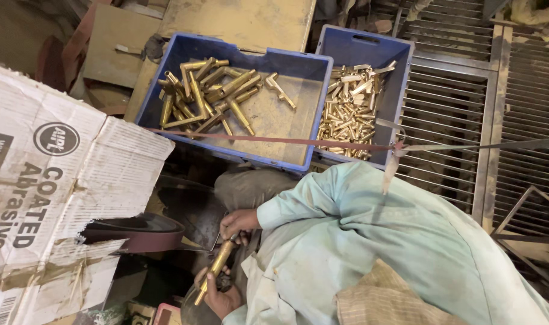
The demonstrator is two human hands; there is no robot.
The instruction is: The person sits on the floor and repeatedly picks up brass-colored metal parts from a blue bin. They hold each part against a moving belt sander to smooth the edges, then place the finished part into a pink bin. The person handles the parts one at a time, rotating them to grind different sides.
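Torn cardboard box [52,180] at left; brass fitting [216,265] sat low centre, tilted, by the abrasive belt [142,232]; left hand [220,296] gripped its lower end, right hand [238,222] pinched the top; likely heavy, rigid, slick — best held at both ends; blue bins [298,66] beyond.

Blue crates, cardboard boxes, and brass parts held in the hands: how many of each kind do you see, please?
Blue crates: 2
Printed cardboard box: 1
Brass part held by left hand and right hand: 1
Total: 4
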